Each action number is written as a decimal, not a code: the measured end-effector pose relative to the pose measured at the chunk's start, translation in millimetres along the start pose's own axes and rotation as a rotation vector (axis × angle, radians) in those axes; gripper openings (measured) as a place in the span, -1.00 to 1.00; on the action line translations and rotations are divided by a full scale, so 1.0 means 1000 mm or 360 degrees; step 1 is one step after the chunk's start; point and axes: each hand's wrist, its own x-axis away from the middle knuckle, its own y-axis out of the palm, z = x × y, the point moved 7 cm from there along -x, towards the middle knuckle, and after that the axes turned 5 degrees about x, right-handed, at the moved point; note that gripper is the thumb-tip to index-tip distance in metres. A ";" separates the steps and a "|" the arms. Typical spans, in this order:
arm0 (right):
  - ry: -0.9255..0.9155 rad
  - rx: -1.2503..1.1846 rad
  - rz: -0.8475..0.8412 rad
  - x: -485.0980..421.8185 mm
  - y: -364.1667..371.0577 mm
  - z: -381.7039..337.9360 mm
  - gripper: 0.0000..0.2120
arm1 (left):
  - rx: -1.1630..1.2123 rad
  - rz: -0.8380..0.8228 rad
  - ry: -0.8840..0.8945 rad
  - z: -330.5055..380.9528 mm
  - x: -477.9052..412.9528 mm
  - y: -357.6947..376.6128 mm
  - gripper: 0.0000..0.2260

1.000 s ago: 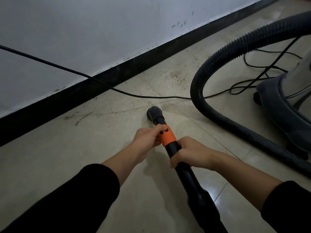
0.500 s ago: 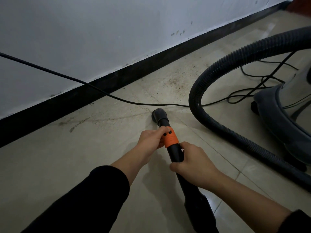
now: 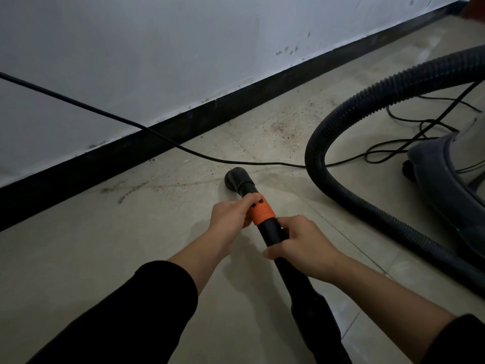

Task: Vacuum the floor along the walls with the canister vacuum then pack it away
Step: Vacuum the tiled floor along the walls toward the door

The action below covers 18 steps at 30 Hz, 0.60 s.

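The vacuum (image 3: 446, 177) sits off to the right of my hands. The black tube (image 3: 271, 232) runs from my grip toward the wall (image 3: 157, 61). My right hand (image 3: 301, 241) wraps the tube; my left hand (image 3: 231, 214), just ahead, wraps the orange ring (image 3: 262, 212), nearest the nozzle (image 3: 236, 177).

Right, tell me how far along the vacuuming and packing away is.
Done: the floor nearest the person looks clean. In hand: left hand and right hand grip the wand, nozzle down. Left: dirt specks by the baseboard ahead, then packing away canister, hose and cord, all laid out.
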 end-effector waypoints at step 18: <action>-0.0203 0.0046 -0.0171 0.001 0.039 -0.039 -0.79 | 0.0007 0.0191 0.0025 0.007 0.029 -0.067 -0.78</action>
